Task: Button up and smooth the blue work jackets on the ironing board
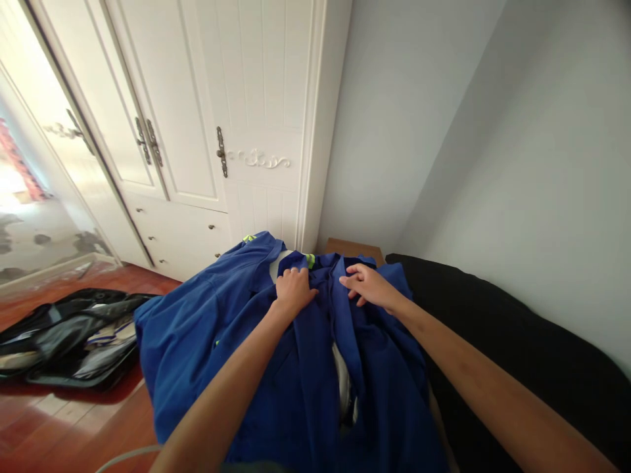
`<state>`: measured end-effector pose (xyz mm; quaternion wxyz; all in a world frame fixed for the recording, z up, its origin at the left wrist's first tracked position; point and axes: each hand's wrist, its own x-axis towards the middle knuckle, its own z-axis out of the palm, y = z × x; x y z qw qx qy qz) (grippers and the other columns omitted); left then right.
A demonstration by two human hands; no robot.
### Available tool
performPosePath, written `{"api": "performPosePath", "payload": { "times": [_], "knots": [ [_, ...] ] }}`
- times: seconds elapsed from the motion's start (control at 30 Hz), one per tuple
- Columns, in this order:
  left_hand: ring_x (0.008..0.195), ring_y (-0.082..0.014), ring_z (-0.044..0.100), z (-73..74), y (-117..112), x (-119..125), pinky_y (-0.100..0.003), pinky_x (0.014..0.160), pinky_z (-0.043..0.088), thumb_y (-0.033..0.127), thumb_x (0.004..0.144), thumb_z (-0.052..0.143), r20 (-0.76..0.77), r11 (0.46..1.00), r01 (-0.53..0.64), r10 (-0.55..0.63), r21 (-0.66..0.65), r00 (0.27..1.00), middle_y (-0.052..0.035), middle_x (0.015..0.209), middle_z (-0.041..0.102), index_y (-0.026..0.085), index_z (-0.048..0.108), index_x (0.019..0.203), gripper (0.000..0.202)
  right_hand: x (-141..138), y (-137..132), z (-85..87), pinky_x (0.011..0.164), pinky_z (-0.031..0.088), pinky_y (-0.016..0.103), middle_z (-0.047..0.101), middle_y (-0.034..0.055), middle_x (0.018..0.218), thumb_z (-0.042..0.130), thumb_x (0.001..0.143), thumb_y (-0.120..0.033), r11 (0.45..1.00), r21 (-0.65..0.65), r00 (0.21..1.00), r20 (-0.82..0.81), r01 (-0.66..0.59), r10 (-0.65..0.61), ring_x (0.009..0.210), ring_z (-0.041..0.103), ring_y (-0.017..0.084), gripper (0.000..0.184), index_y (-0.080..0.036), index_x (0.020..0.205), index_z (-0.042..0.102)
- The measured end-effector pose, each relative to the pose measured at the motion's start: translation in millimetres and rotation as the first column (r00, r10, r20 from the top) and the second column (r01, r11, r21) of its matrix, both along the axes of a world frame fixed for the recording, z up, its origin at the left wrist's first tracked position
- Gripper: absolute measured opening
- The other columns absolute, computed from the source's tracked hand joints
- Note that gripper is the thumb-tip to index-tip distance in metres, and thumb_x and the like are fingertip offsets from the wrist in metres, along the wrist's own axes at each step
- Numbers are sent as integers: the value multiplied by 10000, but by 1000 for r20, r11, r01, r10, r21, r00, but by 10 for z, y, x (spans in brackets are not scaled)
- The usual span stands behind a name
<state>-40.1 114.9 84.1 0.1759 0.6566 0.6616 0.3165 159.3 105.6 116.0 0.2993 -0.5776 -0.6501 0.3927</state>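
Observation:
A blue work jacket (197, 335) with bits of yellow-green trim lies spread in front of me, its front parted down the middle. A pale lining or cloth shows through the gap. My left hand (294, 290) is closed on the blue fabric near the top of the front, its fingertips hidden behind the cloth. Just right of it, my right hand (367, 286) is at the upper edge of the other front panel. Its fingers are apart and loosely bent, with the fingertips beside or lightly touching that edge.
Behind the jacket stands a white wardrobe (266, 85), with a grey wall to its right. A black covered surface (473, 328) lies at the right. An open suitcase (93, 368) with clothes sits on the reddish wood floor at the left. A brown box-like piece (352, 248) shows behind.

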Motion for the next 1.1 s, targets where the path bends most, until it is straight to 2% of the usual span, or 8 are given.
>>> {"api": "performPosePath", "payload": {
  "times": [0.23, 0.43, 0.57, 0.7, 0.77, 0.83, 0.97, 1.1],
  "knots": [
    [826, -240, 669, -99, 217, -408, -349, 795, 530, 258, 777, 680, 433, 1000, 2, 6, -18, 901, -78, 750, 667, 151, 631, 751, 121, -162, 706, -164, 508, 434, 258, 688, 208, 1047, 751, 795, -367, 983, 107, 953, 249, 150, -173, 619, 647, 184, 537, -91, 1208, 546],
    [624, -127, 598, -108, 187, -602, -270, 680, 552, 354, 860, 584, 728, 993, 112, -108, 43, 677, -36, 755, 637, 148, 614, 956, 229, -133, 893, -311, 454, 370, 237, 629, -3, 643, 673, 746, -187, 981, 72, 983, 25, 181, -183, 460, 509, 129, 387, -130, 1118, 582],
    [597, -192, 601, -101, 233, -659, -310, 633, 524, 245, 822, 559, 576, 980, 116, -3, -159, 817, -16, 609, 583, 149, 661, 925, 174, -58, 880, -298, 517, 399, 202, 582, -25, 664, 549, 701, -152, 975, 121, 967, -200, 187, -160, 559, 507, 97, 156, -163, 851, 589],
    [915, -275, 653, 97, 282, -556, -379, 864, 495, 284, 890, 511, 104, 989, -33, 18, 143, 994, -84, 861, 688, 173, 661, 1115, 292, 76, 867, -232, 515, 386, 213, 483, -54, 588, 514, 633, -221, 974, 107, 919, -367, 198, -147, 535, 459, 94, 57, -197, 681, 494],
    [1074, -286, 624, 235, 336, -433, -396, 972, 459, 369, 932, 484, -189, 947, 108, -52, 303, 981, -121, 1076, 694, 171, 622, 1233, 386, 139, 866, -208, 503, 381, 223, 478, -55, 577, 520, 588, -236, 980, 70, 894, -425, 186, -139, 528, 454, 101, 84, -204, 654, 479],
    [1183, -307, 584, 332, 435, -298, -410, 1028, 433, 431, 895, 564, -351, 943, 250, -162, 220, 922, -137, 1202, 670, 186, 631, 1237, 426, 189, 858, -200, 500, 389, 234, 496, -49, 573, 538, 553, -237, 986, 20, 872, -470, 165, -136, 530, 469, 112, 101, -205, 638, 492],
    [1092, -426, 633, 310, 721, -120, -489, 929, 483, 255, 613, 817, -351, 976, 182, -214, -124, 912, -199, 1056, 715, 149, 728, 898, 317, 263, 809, -249, 497, 413, 252, 498, -50, 549, 579, 507, -220, 989, -75, 818, -555, 131, -151, 515, 463, 117, 134, -213, 605, 489],
    [973, -409, 678, 166, 933, -86, -452, 834, 517, 223, 629, 774, -128, 975, 159, -179, -155, 976, -178, 871, 728, 136, 685, 661, 129, 348, 739, -393, 519, 444, 263, 473, -62, 528, 602, 491, -233, 987, -119, 756, -635, 109, -160, 502, 444, 108, 192, -220, 562, 423]
  ]
}}
